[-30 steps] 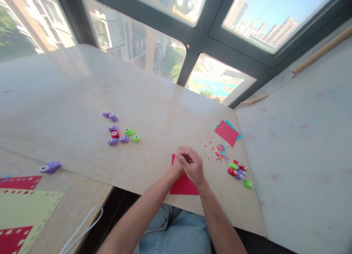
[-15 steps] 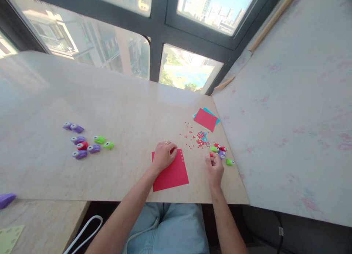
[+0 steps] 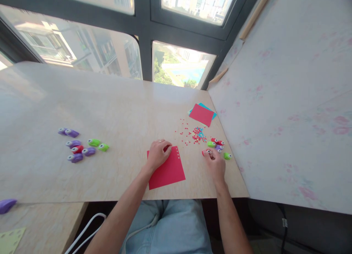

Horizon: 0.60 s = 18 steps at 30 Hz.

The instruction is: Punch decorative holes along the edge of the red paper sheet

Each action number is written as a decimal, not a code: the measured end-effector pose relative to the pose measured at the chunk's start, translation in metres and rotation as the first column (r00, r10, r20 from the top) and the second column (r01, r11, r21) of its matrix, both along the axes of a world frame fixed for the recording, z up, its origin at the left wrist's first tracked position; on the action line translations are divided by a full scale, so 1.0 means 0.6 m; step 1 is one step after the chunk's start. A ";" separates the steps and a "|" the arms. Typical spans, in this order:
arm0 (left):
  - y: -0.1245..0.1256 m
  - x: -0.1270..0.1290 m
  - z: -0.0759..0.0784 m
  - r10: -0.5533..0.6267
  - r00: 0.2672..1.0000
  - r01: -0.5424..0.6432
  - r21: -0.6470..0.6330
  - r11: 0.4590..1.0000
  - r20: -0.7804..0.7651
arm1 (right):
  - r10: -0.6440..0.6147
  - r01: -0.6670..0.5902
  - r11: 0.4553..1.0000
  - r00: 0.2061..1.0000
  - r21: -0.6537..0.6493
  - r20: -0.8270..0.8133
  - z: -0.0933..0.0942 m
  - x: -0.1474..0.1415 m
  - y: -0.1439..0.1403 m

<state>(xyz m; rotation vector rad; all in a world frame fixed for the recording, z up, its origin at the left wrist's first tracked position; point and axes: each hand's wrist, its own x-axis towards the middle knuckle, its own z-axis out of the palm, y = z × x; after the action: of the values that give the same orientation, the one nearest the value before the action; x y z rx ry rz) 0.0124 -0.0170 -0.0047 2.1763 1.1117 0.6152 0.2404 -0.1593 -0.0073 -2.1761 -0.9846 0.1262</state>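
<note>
Left hand (image 3: pixel 158 153) flat on top corner of red paper sheet (image 3: pixel 167 169), fingers spread and relaxed, nothing grasped, likely pinning sheet so it won't slide. Row of punched holes along edge just right of the fingertips. Right hand (image 3: pixel 215 163) curled around small red punch (image 3: pixel 205 152), pinching it on the table (image 3: pixel 110 114). More punches (image 3: pixel 219 147) just beyond the right fingertips, kept within easy reach. Confetti scraps (image 3: pixel 196 133) farther past both hands. Red and blue squares (image 3: pixel 202 114) well beyond. Second punch cluster (image 3: pixel 82 145) far left of left fingers.
</note>
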 end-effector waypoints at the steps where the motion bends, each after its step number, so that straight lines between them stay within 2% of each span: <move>1: 0.000 0.000 0.000 0.001 1.000 -0.001 0.002 1.000 0.000 | 0.001 0.000 1.000 1.000 -0.013 0.021 0.000 -0.003 -0.002; 9: 0.001 0.001 -0.003 0.048 0.999 -0.048 -0.013 0.999 0.006 | 0.035 0.011 0.987 0.959 -0.159 0.282 0.000 -0.043 0.011; 13: -0.001 0.001 -0.002 0.046 0.999 -0.046 -0.004 0.999 0.012 | 0.136 -0.126 0.990 0.957 -0.057 0.256 -0.011 -0.042 0.015; 18: -0.005 0.000 0.003 0.087 0.995 -0.086 -0.034 0.996 0.038 | 0.336 -0.349 0.934 0.931 0.078 0.141 -0.018 -0.039 0.017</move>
<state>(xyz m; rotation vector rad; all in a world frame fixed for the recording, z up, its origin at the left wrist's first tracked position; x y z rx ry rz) 0.0125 -0.0197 -0.0029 2.0887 1.1920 0.6701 0.2171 -0.1494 -0.0183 -1.9205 -1.4090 0.1014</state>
